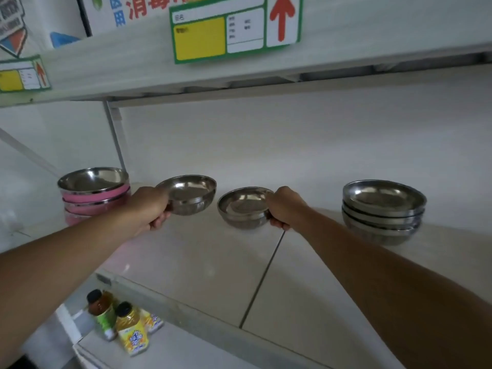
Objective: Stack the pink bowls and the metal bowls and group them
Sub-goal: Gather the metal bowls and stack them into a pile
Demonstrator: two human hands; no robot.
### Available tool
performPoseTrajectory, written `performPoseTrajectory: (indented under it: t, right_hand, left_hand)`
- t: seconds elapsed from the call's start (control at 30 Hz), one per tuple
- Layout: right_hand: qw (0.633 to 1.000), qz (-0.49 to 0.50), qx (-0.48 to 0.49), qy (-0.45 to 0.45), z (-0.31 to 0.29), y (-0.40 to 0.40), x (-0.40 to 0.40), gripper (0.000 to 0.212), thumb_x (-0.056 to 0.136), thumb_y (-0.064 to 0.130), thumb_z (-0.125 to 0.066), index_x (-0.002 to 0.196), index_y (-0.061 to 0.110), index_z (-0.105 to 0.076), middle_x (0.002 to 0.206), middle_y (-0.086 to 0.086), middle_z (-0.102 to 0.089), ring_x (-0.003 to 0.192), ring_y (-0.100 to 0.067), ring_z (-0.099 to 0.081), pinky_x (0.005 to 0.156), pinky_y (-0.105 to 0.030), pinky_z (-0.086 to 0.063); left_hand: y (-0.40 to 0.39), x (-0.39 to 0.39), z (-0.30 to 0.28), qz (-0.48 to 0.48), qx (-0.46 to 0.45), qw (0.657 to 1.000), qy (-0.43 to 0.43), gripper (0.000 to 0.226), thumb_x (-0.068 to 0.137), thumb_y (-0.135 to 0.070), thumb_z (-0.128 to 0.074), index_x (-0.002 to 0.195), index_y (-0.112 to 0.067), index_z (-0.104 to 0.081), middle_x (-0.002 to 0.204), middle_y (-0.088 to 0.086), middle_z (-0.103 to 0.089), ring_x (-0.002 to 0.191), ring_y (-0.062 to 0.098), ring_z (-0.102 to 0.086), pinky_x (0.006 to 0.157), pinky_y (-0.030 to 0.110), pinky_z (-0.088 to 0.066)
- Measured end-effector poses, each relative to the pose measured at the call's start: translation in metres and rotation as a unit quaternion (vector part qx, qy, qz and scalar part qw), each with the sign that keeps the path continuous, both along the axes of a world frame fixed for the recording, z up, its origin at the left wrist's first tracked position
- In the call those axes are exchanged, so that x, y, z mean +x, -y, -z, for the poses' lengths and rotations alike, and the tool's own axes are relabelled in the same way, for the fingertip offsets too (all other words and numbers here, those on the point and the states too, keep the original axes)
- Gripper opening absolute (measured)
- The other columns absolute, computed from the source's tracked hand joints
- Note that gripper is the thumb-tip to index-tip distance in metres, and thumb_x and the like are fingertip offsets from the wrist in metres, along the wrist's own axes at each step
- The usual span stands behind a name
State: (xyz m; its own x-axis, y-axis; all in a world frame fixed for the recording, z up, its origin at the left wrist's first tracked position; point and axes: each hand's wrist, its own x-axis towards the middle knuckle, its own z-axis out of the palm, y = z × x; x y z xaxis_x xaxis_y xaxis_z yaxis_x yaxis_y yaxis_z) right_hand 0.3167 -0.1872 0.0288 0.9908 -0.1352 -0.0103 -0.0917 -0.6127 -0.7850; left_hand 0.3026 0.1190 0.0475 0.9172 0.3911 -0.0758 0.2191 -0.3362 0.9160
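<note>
Presently each hand grips one metal bowl by its rim above the pale shelf (202,262). At centre-left of the frame, the left hand (150,209) closes its fingers on the left metal bowl (190,194); just right of it, the right hand (285,206) pinches the right metal bowl (243,207). Left of them stands the pink stack (93,201), steel-lined. At the right edge sits the metal stack (383,211). Drink bottles (125,323) stand on a lower shelf, bottom left.
</note>
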Motion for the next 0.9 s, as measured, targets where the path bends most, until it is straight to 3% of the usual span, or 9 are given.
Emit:
performPoseTrajectory:
  t: [0.2,0.33,0.4,0.53,0.63,0.73,0.9]
  right_hand:
    - [1.0,0.021,-0.015,0.005,0.0,0.02,-0.058,0.041,0.092,0.027,-0.044,0.069,0.007,-0.072,0.048,-0.007,-0.07,0.032,-0.019,-0.056,0.042,-0.023,-0.047]
    - [0.998,0.061,-0.017,0.011,-0.001,0.035,-0.114,0.041,0.098,0.025,-0.043,0.081,0.002,-0.073,0.056,-0.015,-0.075,0.046,-0.024,-0.059,0.049,-0.029,-0.046]
    - [0.996,0.086,-0.015,0.005,0.0,0.041,-0.144,0.041,0.103,0.024,-0.043,0.085,0.001,-0.073,0.052,-0.011,-0.07,0.041,-0.02,-0.057,0.044,-0.025,-0.043]
    - [0.992,0.128,-0.012,-0.005,0.003,0.055,-0.204,0.038,0.101,0.019,-0.042,0.076,0.008,-0.068,0.051,-0.007,-0.066,0.034,-0.016,-0.051,0.039,-0.022,-0.037]
    - [0.991,0.135,0.002,-0.02,0.008,0.081,-0.243,0.039,0.103,0.029,-0.041,0.077,0.012,-0.066,0.054,-0.005,-0.065,0.039,-0.016,-0.05,0.041,-0.024,-0.036]
    - [0.988,0.155,0.009,-0.007,0.006,0.113,-0.269,0.044,0.104,0.036,-0.048,0.075,0.01,-0.068,0.048,-0.002,-0.064,0.032,-0.013,-0.049,0.037,-0.019,-0.036]
    - [0.98,0.196,0.01,-0.008,0.004,0.168,-0.294,0.039,0.101,0.023,-0.046,0.077,0.004,-0.071,0.046,-0.006,-0.066,0.028,-0.015,-0.049,0.035,-0.018,-0.036]
  left_hand:
    - [0.028,-0.05,-0.001,0.045,-0.022,0.999,0.017,0.031,0.108,-0.024,-0.048,0.088,-0.008,-0.067,0.042,0.003,-0.058,0.027,0.008,-0.043,0.031,0.016,-0.035]
    - [0.043,-0.086,-0.006,0.077,-0.028,0.996,0.04,0.033,0.109,-0.025,-0.041,0.098,-0.009,-0.067,0.042,0.001,-0.059,0.027,0.008,-0.043,0.031,0.017,-0.037]
    - [0.047,-0.103,-0.005,0.098,-0.035,0.993,0.048,0.032,0.109,-0.022,-0.039,0.099,-0.01,-0.067,0.042,0.001,-0.06,0.028,0.008,-0.044,0.031,0.018,-0.038]
    - [0.063,-0.138,0.004,0.142,-0.019,0.988,0.062,0.033,0.109,-0.027,-0.04,0.098,-0.01,-0.067,0.045,0.002,-0.06,0.031,0.01,-0.043,0.034,0.017,-0.039]
    - [0.082,-0.163,0.009,0.173,-0.013,0.983,0.061,0.034,0.108,-0.029,-0.043,0.097,-0.008,-0.068,0.052,0.004,-0.061,0.035,0.012,-0.043,0.036,0.018,-0.04]
    - [0.105,-0.183,0.009,0.195,-0.025,0.979,0.05,0.033,0.11,-0.027,-0.044,0.098,-0.006,-0.067,0.061,0.01,-0.061,0.035,0.012,-0.042,0.034,0.018,-0.037]
    - [0.151,-0.202,0.0,0.196,-0.029,0.979,0.042,0.028,0.107,-0.019,-0.044,0.093,-0.008,-0.065,0.055,0.008,-0.059,0.03,0.01,-0.04,0.031,0.016,-0.034]
